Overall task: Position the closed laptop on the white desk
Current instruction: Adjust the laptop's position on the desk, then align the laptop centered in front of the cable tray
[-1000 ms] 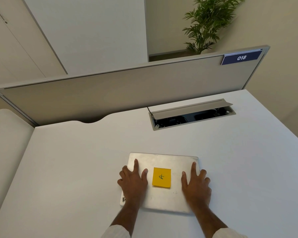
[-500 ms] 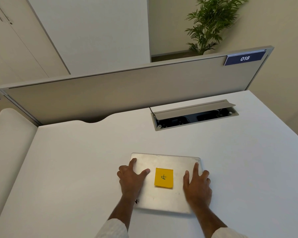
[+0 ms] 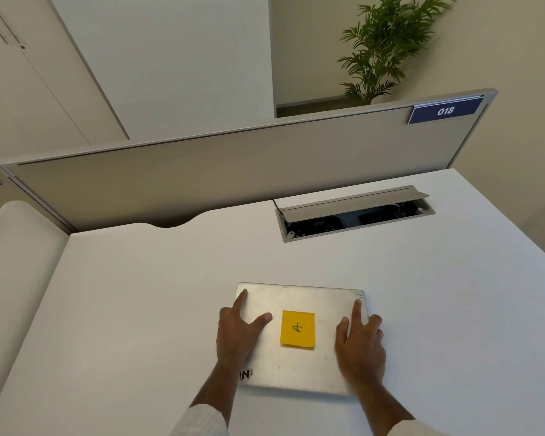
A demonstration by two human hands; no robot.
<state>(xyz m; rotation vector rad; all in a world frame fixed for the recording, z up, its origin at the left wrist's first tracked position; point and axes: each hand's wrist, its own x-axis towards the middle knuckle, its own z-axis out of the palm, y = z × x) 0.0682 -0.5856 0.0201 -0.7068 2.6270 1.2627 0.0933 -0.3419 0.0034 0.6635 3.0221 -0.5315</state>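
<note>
A closed silver laptop [image 3: 299, 298] lies flat on the white desk [image 3: 132, 309], close to the near edge. A yellow sticky note [image 3: 297, 329] with a handwritten mark sits in the middle of its lid. My left hand [image 3: 235, 335] holds the laptop's left side, thumb on the lid and index finger along the left edge. My right hand [image 3: 361, 344] holds the right side, with its outer fingers hanging past the right edge. A black sticker shows at the lid's near left corner.
An open grey cable hatch [image 3: 353, 212] is sunk into the desk behind the laptop. A grey partition [image 3: 233, 171] with a blue "018" label [image 3: 445, 111] closes the far edge. A potted plant [image 3: 384, 48] stands beyond it, and a neighbouring desk lies to the left.
Both hands have slid outward from flat on the lid to the laptop's left and right sides. The laptop has turned slightly on the desk.
</note>
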